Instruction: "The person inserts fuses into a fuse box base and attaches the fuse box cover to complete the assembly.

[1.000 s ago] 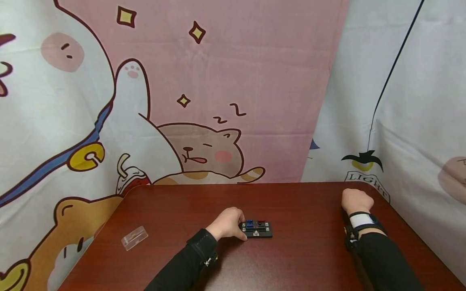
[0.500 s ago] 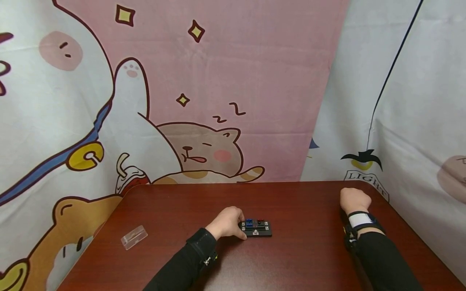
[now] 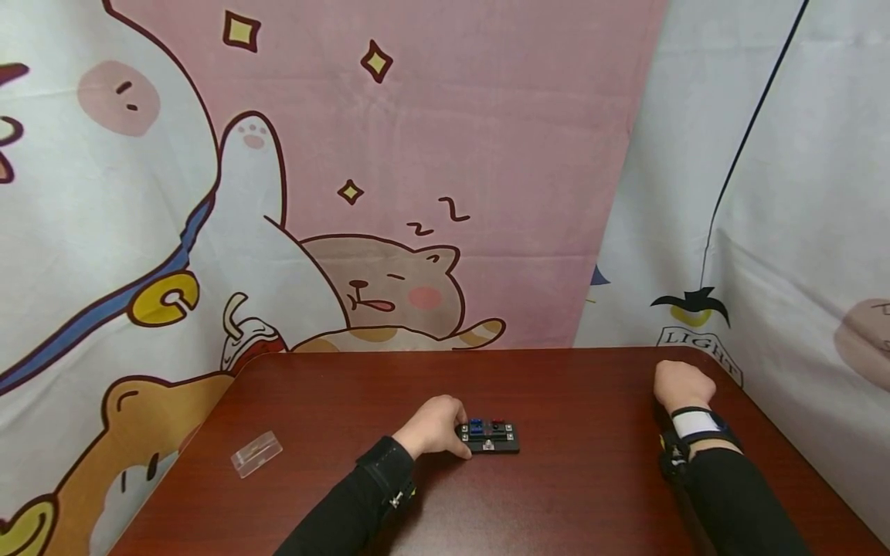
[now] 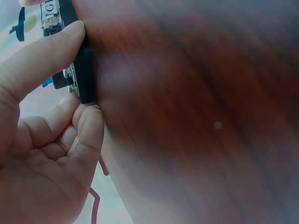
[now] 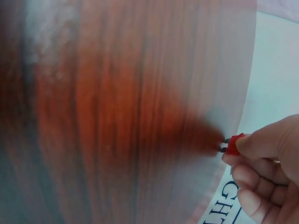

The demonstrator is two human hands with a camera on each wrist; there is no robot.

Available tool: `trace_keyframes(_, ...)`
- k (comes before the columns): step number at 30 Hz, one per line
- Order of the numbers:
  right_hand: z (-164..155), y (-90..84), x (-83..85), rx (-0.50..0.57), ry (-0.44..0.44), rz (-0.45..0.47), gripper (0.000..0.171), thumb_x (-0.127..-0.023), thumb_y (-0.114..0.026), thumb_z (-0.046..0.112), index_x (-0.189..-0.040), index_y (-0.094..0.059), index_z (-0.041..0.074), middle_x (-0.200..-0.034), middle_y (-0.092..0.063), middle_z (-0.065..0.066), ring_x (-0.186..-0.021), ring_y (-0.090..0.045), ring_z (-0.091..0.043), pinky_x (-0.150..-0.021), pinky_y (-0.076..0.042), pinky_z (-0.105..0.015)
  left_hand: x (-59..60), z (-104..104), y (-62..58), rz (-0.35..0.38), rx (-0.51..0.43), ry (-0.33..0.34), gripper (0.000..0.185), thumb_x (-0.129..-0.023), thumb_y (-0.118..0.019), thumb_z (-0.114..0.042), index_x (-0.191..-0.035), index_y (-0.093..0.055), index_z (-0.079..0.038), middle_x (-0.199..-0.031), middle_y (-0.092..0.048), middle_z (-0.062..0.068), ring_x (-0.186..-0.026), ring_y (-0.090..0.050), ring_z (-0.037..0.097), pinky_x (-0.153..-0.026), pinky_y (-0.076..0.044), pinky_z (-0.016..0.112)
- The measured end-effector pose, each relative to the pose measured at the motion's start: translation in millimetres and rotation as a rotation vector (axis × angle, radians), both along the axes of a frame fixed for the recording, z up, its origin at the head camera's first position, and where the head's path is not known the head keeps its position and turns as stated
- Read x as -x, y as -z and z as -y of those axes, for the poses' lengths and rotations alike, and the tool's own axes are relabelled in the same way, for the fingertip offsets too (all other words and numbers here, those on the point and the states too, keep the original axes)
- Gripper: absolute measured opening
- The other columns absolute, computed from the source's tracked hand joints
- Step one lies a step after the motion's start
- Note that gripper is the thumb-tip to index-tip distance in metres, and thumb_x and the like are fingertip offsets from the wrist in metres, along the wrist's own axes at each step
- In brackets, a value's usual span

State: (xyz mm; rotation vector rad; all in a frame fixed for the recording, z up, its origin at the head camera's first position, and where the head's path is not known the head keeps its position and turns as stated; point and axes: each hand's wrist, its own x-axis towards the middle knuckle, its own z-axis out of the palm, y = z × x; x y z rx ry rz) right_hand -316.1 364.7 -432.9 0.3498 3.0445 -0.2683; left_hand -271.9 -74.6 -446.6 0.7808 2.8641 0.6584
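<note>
My left hand [image 3: 433, 427] grips the left end of a small black block with metal screw terminals [image 3: 497, 446], which rests flat on the table. Blue and red parts sit along the block's far side. The left wrist view shows the thumb over the block's [image 4: 85, 74] near side and curled fingers at its end. Far off at the table's right, my right hand [image 3: 684, 384] is held near the back corner. Its thumb and finger pinch a small red piece with two dark prongs [image 5: 235, 144], seen in the right wrist view and hidden by the hand in the head view.
A clear plastic piece [image 3: 256, 454] lies on the left part of the brown table [image 3: 556, 510]. Behind the table hangs a cloth [image 3: 542, 193] printed with cartoon animals, and another white cloth [image 3: 799, 232] borders the right edge.
</note>
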Motion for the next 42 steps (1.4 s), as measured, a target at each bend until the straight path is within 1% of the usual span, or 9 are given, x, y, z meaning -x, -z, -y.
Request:
trace_keyframes(5,3,-1.1,-0.2,-0.004,0.011,0.001,0.016,-0.089,-0.057,-0.001,-0.098,-0.064,-0.013,-0.092,-0.063,-0.034,-0.072,-0.058,-0.037,-0.063,-0.049,-0.052,-0.5,0,-0.3,-0.001,-0.003,-0.004,0.044,-0.061,-0.096,-0.030,-0.088,-0.069,-0.009,-0.081,-0.060,-0.005,-0.074,-0.051,0.010,-0.073,-0.046,0.028)
trace_keyframes(9,9,-1.6,-0.9,-0.006,-0.008,-0.036,0.015,-0.090,-0.054,0.000,-0.096,-0.065,-0.009,-0.093,-0.063,-0.033,-0.072,-0.059,-0.037,-0.060,-0.050,-0.053,-1.1,-1,-0.6,-0.004,-0.004,-0.002,0.044,-0.060,-0.096,-0.030,-0.088,-0.069,-0.008,-0.081,-0.060,-0.004,-0.074,-0.051,0.010,-0.073,-0.046,0.028)
trace_keyframes(12,14,-2.3,-1.8,0.020,-0.017,-0.065,0.016,-0.090,-0.055,0.003,-0.094,-0.067,-0.006,-0.091,-0.064,-0.030,-0.071,-0.057,-0.034,-0.057,-0.049,-0.050,-1.4,-1,-0.6,-0.006,-0.005,-0.001,0.044,-0.060,-0.096,-0.029,-0.087,-0.068,-0.008,-0.081,-0.060,-0.003,-0.074,-0.052,0.010,-0.073,-0.046,0.028)
trace_keyframes(15,19,-3.7,-1.9,0.043,-0.035,-0.077,0.017,-0.089,-0.059,0.006,-0.098,-0.069,-0.004,-0.095,-0.065,-0.028,-0.073,-0.057,-0.032,-0.056,-0.049,-0.048,-1.3,0,0.5,-0.009,-0.001,0.001,0.044,-0.060,-0.096,-0.029,-0.088,-0.068,-0.009,-0.082,-0.060,-0.004,-0.074,-0.052,0.010,-0.073,-0.047,0.028)
trace_keyframes(19,27,-6.7,-2.1,0.067,-0.072,-0.083,0.020,-0.090,-0.062,0.008,-0.105,-0.071,-0.002,-0.108,-0.066,-0.028,-0.082,-0.061,-0.034,-0.059,-0.050,-0.049,-1.3,0,1.1,-0.009,-0.004,0.002,0.044,-0.060,-0.096,-0.029,-0.088,-0.068,-0.009,-0.083,-0.059,-0.004,-0.075,-0.052,0.010,-0.073,-0.046,0.028)
trace_keyframes(21,31,-8.6,-2.8,0.078,-0.090,-0.086,0.020,-0.090,-0.063,0.009,-0.106,-0.071,-0.001,-0.110,-0.065,-0.028,-0.085,-0.061,-0.035,-0.061,-0.051,-0.049,-1.5,0,0.9,-0.013,-0.006,0.003,0.044,-0.060,-0.096,-0.029,-0.087,-0.068,-0.009,-0.083,-0.059,-0.003,-0.075,-0.052,0.010,-0.073,-0.046,0.028)
trace_keyframes(30,53,-12.3,-5.1,0.081,-0.158,-0.123,0.014,-0.092,-0.064,0.008,-0.101,-0.074,0.002,-0.102,-0.069,-0.022,-0.082,-0.061,-0.030,-0.063,-0.052,-0.046,-1.9,0,-0.3,-0.022,-0.003,0.002,0.044,-0.059,-0.096,-0.029,-0.087,-0.068,-0.008,-0.082,-0.059,-0.003,-0.075,-0.051,0.010,-0.073,-0.046,0.027)
trace_keyframes(35,66,-13.4,-7.1,0.069,-0.205,-0.149,0.014,-0.092,-0.064,0.007,-0.100,-0.074,0.003,-0.102,-0.070,-0.020,-0.084,-0.063,-0.031,-0.067,-0.053,-0.048,-2.5,0,-1.0,-0.011,-0.009,-0.003,0.044,-0.060,-0.096,-0.029,-0.087,-0.068,-0.008,-0.081,-0.058,-0.003,-0.074,-0.050,0.010,-0.073,-0.046,0.028)
trace_keyframes(42,85,-15.7,-10.9,0.043,-0.279,-0.207,0.013,-0.091,-0.065,0.007,-0.098,-0.076,0.005,-0.099,-0.071,-0.016,-0.085,-0.064,-0.030,-0.068,-0.054,-0.048,-2.4,-1,-0.8,0.003,-0.009,-0.015,0.045,-0.060,-0.096,-0.030,-0.089,-0.069,-0.008,-0.081,-0.058,-0.003,-0.074,-0.049,0.011,-0.073,-0.046,0.029)
